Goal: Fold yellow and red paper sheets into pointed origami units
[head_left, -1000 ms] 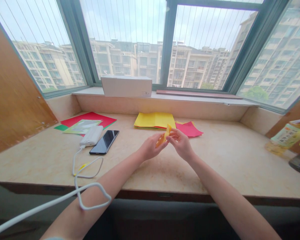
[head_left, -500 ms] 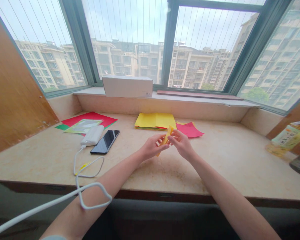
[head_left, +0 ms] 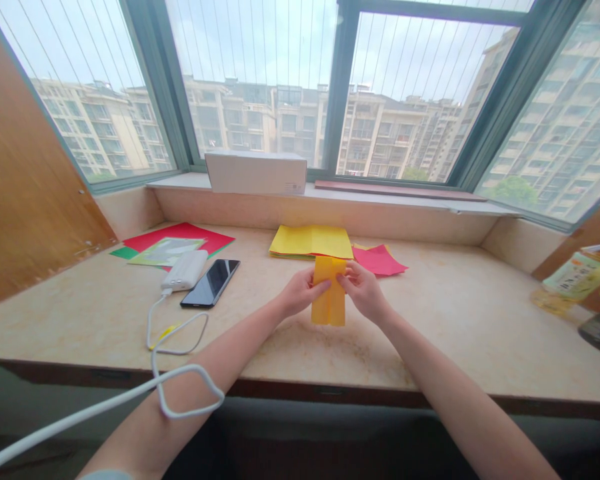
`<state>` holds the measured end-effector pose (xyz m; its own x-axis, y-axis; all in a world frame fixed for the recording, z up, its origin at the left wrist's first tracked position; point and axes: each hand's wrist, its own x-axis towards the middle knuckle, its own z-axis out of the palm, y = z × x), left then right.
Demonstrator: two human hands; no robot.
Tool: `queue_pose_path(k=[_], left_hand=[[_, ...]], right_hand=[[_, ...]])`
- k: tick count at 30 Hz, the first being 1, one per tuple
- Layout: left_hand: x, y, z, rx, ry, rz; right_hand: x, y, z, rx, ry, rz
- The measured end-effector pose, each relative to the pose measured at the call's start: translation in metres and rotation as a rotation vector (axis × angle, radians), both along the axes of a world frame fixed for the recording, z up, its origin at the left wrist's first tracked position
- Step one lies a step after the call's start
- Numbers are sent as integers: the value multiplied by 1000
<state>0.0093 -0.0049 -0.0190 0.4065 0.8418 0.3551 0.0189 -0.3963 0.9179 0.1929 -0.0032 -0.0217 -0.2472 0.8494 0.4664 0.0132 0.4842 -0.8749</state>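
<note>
A folded orange-yellow paper [head_left: 329, 308] is held upright above the counter, its broad face toward me with a crease running down the middle. My left hand [head_left: 300, 291] grips its left edge, thumb on the front and fingers behind. On the other edge, my right hand [head_left: 364, 288] pinches it the same way, thumb near the centre crease. Just behind the hands lies a stack of coloured paper [head_left: 310, 241] with a yellow sheet on top. Beside that stack is a red paper piece [head_left: 380, 260], partly over a yellow one.
To the left, a black phone [head_left: 211, 284] and a white power bank [head_left: 185, 271] lie near red paper [head_left: 195, 233]. A white cable [head_left: 100, 399] crosses my left forearm. A bottle [head_left: 580, 273] stands at far right; a white box [head_left: 256, 173] sits on the sill.
The orange-yellow paper was narrow and slanted between my hands; now it is turned flat toward me, showing a wider, creased face. Both hands have shifted slightly and hold its two sides.
</note>
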Motion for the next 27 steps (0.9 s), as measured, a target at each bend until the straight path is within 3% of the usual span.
queue_pose_path(k=[10,16,24,27], left_hand=[[-3,-3,8,-197,-111,-67],[-7,-2,5,-306,-241,-144],[-3,-2,6,-155,-70,27],[-4,-3,8,-198,-82,-24]], right_hand=[[2,0,-1,29,10,-9],[3,-2,-1,76,-31,-49],[4,-5,4,45,-168,-43],[2,-2,2,-31,-74,-40]])
